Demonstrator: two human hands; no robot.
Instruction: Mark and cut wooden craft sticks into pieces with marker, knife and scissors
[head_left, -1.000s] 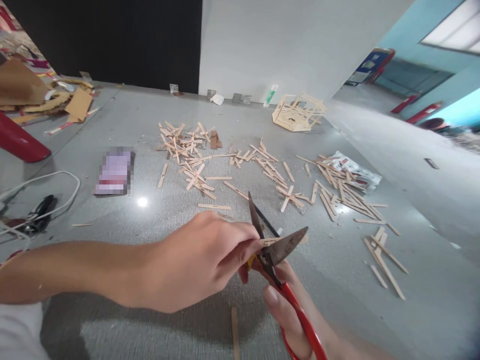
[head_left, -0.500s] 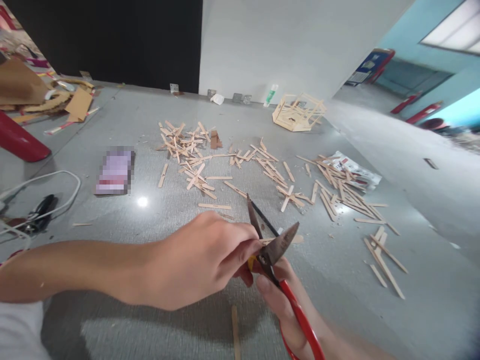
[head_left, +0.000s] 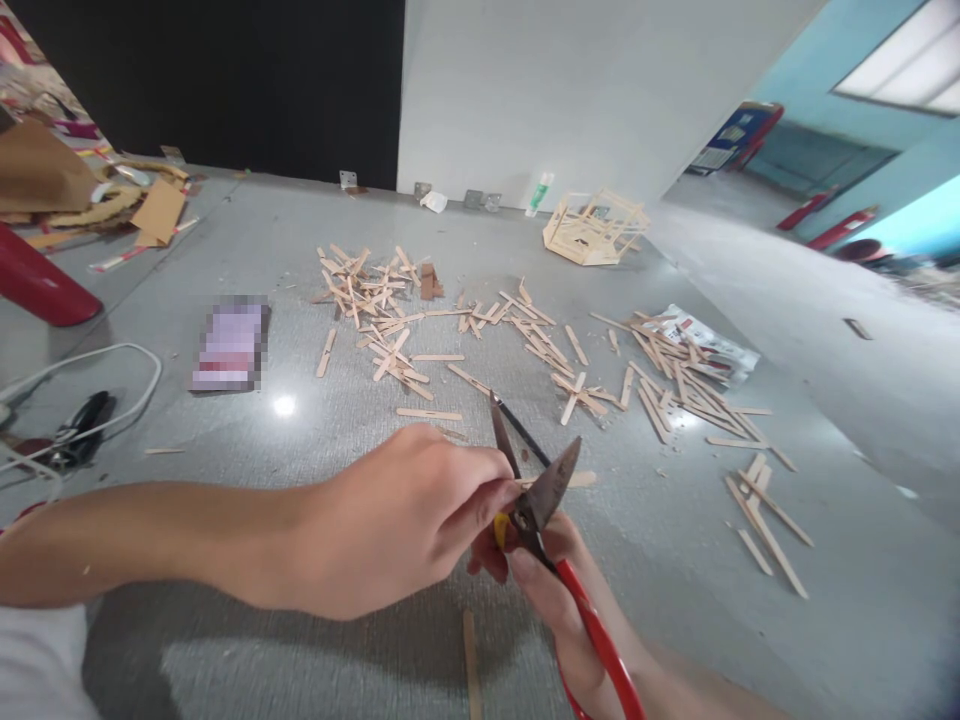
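My left hand (head_left: 420, 520) pinches a wooden popsicle stick (head_left: 581, 480), whose rounded end sticks out to the right behind the scissor blade. Red-handled scissors (head_left: 553, 490) are gripped in my right hand (head_left: 559, 600), with their blades spread apart and the stick passing between them near the pivot. A dark, thin rod-like thing (head_left: 525, 430) shows between the blades; I cannot make out what it is. Under my hands, another stick (head_left: 471, 660) lies on the grey tabletop (head_left: 360, 665). Part of my right hand's fingers is hidden behind the scissors and my left hand.
Loose sticks (head_left: 367, 285) lie scattered in piles ahead, some on a plastic packet (head_left: 712, 345) at right. A stick-built frame (head_left: 596, 230) and a glue tube (head_left: 539, 194) stand at the back. To the left are a phone (head_left: 231, 345), a white cable (head_left: 150, 365) and cardboard (head_left: 159, 210).
The scissors have shifted slightly left and their blades have come a little closer together. My left hand stays almost still on the stick.
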